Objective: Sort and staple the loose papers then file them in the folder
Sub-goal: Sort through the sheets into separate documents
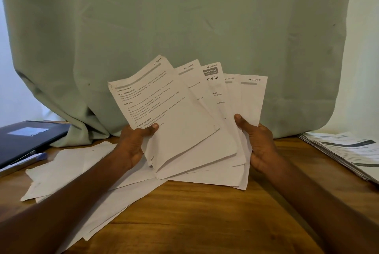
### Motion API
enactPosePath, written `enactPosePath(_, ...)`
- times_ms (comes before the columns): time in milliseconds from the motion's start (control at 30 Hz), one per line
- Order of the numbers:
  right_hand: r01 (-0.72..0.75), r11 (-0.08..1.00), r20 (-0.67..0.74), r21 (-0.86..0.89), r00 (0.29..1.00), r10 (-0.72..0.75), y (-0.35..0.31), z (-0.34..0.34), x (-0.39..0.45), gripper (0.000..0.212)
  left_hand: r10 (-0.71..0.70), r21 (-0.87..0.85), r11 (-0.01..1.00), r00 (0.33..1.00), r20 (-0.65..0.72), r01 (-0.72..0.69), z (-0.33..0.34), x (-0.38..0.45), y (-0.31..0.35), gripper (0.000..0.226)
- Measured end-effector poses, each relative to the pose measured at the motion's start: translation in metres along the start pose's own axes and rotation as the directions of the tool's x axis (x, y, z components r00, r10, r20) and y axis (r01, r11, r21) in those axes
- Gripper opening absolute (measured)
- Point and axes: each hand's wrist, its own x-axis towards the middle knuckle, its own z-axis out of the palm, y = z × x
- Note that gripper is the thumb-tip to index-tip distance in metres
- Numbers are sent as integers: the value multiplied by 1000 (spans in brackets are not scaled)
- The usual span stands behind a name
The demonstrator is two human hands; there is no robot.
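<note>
Dark folder (30,139) at table's far left, closed; loose sheets (82,171) beside it, unsorted. Left hand (133,145) and right hand (258,143) pinch fanned papers (184,114), labelled Sections 1–4 and 6. Sorting appears underway; stapling and filing remain.

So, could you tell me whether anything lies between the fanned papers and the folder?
Nothing solid does. The papers are up in both hands; the folder lies closed at far left, with loose sheets flat between.
</note>
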Motion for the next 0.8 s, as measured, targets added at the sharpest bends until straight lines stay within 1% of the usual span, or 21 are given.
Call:
enactPosePath(233, 16, 1000, -7, 26, 1000, -16, -2, 2, -3, 40, -11, -39, 999, 1000, -10, 11, -2, 3, -3, 64)
enactPosePath(300, 22, 999, -12, 45, 1000, -21, -3, 4, -4, 42, -14, -50, 999, 1000, -9, 13, -2, 3, -2, 66)
enactPosePath(400, 22, 999, -18, 48, 1000, -21, -4, 4, -5, 44, -6, -51, 999, 1000, -5, 6, -2, 3, -3, 62)
enactPosePath(567, 31, 998, -29, 52, 999, -29, -6, 6, -8, 38, -19, -61, 998, 999, 47, 22, -1, 2, -2, 68)
enactPosePath(700, 38, 998, -29, 49, 999, -37, -6, 7, -10, 43, -46, -59, 997, 995, 93, 52, 2, 0, -3, 67)
enactPosePath(800, 43, 998, -27, 48, 999, -41, -5, 7, -11, 44, -32, -45, 998, 995, 96, 36, 6, -2, -5, 67)
